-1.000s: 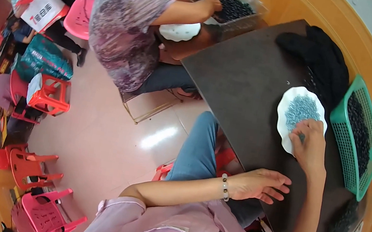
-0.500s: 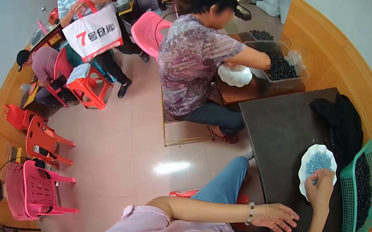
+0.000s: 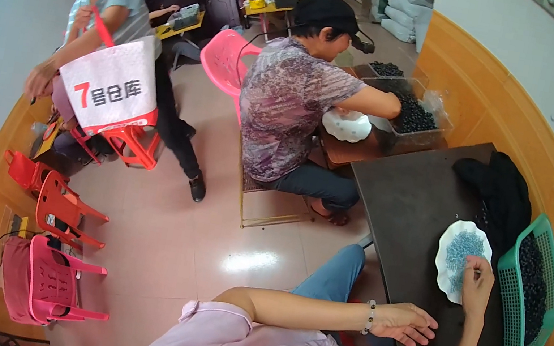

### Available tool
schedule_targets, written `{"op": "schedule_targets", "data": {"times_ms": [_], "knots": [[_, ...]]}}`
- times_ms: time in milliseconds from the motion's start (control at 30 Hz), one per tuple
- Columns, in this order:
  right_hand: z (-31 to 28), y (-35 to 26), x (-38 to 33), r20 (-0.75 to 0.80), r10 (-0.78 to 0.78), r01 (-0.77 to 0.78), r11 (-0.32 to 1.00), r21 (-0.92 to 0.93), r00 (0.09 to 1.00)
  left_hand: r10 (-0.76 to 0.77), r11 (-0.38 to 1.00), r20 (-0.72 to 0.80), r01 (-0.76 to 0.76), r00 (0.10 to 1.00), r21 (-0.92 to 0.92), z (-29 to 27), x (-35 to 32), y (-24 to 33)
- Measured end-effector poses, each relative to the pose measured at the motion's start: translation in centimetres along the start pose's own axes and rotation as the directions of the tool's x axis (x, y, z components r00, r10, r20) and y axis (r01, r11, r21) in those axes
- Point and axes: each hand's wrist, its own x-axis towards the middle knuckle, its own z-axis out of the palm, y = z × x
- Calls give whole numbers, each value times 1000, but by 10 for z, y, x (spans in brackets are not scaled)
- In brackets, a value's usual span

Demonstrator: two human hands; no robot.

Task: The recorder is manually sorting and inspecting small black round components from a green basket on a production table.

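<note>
Over the near right part of the white scalloped dish point(image 3: 450, 287), find the right hand point(image 3: 478, 289), dipped to the pale blue beads point(image 3: 463, 248) spread inside. Thumb and fingers, seemingly drawn together at the tips; cannot tell about any bead pinched between, too small and too covered to make out. For clean picking, judging by this pose, keep the pinch light and low, and work the edge of the heap rather than pressing into its middle. Press too hard, and risk flicking beads over the rim onto the dark counter point(image 3: 411, 194) under the dish.

Left of the dish and toward its near side, note the left hand point(image 3: 406, 323), fingers loosely apart with nothing visible in them, a bead bracelet point(image 3: 369, 317) at the wrist. Better, probably, to bring it to the dish's left rim as a steadying touch. Keep the right wrist off the near rim to avoid tipping the dish. Right of the dish, mind the green basket point(image 3: 511, 307) of dark bead-like pieces point(image 3: 533, 285); avoid dropping pale beads among them. Beyond the dish, stay clear of the black cloth point(image 3: 498, 184), likely to hide runaways in its folds.
</note>
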Motion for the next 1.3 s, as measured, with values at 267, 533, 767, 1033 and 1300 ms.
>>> {"op": "schedule_targets", "data": {"times_ms": [267,533,767,1033,1300], "knots": [[-40,-13,-11,186,284,-336,851,403,941,-39,999,-87,36,995,-34,12,-2,19],[-71,-23,-63,210,342,-398,708,583,916,-89,992,-114,78,989,-100,46,25,40],[-70,-16,-108,51,259,-254,859,446,965,-129,991,-198,119,972,-64,55,39,34],[-71,-7,-125,-134,6,9,994,108,991,-135,990,-244,143,960,16,46,55,22],[-75,1,-138,-156,244,-172,913,370,957,-146,980,-250,175,957,97,54,66,20]]}}
